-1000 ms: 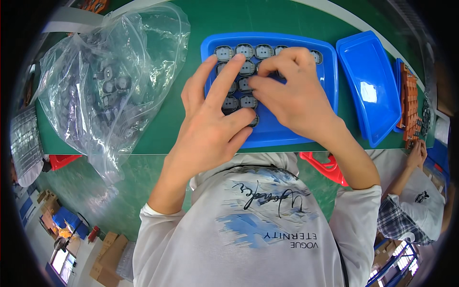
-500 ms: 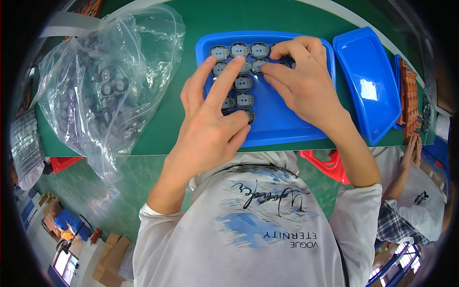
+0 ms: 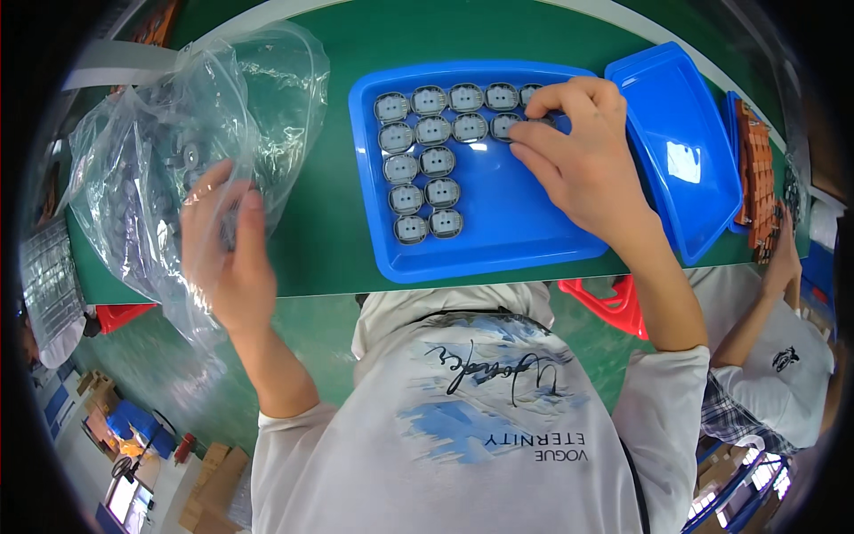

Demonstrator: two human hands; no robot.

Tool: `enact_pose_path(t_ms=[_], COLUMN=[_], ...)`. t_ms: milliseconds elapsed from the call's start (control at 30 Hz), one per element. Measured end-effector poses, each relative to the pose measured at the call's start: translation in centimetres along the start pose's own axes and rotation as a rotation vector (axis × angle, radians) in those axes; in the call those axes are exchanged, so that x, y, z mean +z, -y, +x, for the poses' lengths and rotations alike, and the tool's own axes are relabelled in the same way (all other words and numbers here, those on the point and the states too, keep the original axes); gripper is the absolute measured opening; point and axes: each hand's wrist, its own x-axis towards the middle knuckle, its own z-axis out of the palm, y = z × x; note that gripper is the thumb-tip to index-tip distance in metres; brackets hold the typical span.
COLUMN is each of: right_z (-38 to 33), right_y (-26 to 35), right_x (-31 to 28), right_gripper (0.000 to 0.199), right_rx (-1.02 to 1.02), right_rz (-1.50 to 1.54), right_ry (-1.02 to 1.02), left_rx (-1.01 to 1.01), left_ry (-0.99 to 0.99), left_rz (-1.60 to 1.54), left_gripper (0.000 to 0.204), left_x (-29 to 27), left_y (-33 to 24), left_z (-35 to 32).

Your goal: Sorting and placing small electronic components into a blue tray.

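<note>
The grey moulded housings (image 3: 437,161) lie in the blue tray (image 3: 516,214), which sits on the green surface (image 3: 320,254). Further dark grey parts (image 3: 189,158) lie loose inside the clear plastic bag (image 3: 298,98) to the left.

Right hand (image 3: 587,160): thumb and index finger are bent close together, with a narrow gap, and touch the edge of the last visible housing in the second row. Whether the grip clamps that housing or merely rests against it cannot be told.
Left hand (image 3: 233,254): at the bag, thumb and fingers spread apart. Film and blur cover the fingertips; whether the grip has hold of anything cannot be told.

Handling, as judged: each housing should be light, stiff and fairly smooth, with thin edge features that may chip under force. Take hold by opposite sides of the rim, clear of the centre face. The bag should be soft and slippery; hold it at a gathered fold.

Count: fifteen housings visible, in rows of five, four, two, two and two; the right hand may hide more. One bag; its contents cannot be counted. One tray in use; at least two spare blue trays (image 3: 689,178) are nested at the right.
</note>
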Motion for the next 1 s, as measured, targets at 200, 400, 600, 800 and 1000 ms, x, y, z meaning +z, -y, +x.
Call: enact_pose_path(t_ms=[200, 400, 600, 800, 1000], right_z=[0.1, 0.7, 0.8, -0.8, -0.5], right_y=[-0.2, -0.7, 0.3, 0.4, 1.9], right_x=[0.3, 0.2, -1.9, -1.6, -2.8], right_gripper=[0.017, 0.020, 0.029, 0.027, 0.025], right_rx=[-0.007, -0.009, 0.110, 0.101, 0.183], right_rz=[0.023, 0.024, -0.009, 0.003, 0.035], right_ry=[-0.010, 0.007, -0.029, 0.003, -0.045], left_rx=[-0.107, -0.143, 0.032, -0.307, -0.288], left_ry=[0.064, 0.226, 0.224, 0.176, 0.150], left_rz=[0.210, 0.417, 0.657, 0.383, 0.447], left_gripper=[0.035, 0.042, 0.039, 0.049, 0.058], left_x=[-1.8, -1.0, -2.7, -0.3, 0.9], left_y=[2.6, 3.4, 8.1, 4.1, 5.9], left_z=[2.3, 4.2, 3.2, 4.1, 5.5])
